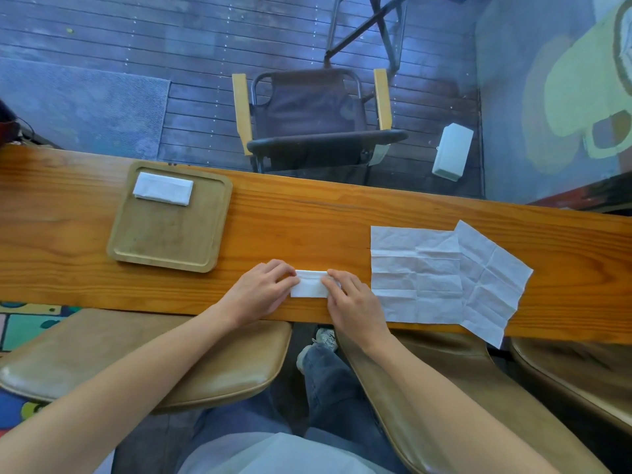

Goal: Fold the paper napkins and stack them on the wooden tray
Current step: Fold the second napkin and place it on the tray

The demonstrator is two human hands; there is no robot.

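Observation:
A small folded white napkin [309,286] lies near the front edge of the wooden table [307,227]. My left hand [260,292] pinches its left end and my right hand [352,302] presses on its right end. A wooden tray [164,241] sits at the left of the table, with one folded napkin [163,188] in its far corner. Two unfolded, creased napkins lie flat to the right: one [415,273] beside my right hand, the other [492,282] overlapping it and hanging over the table's front edge.
Behind a glass pane past the table stand a dark folding chair [307,121] and a white box [452,151] on a plank deck. Padded brown stools [143,354] sit under the table's front edge on both sides of my legs.

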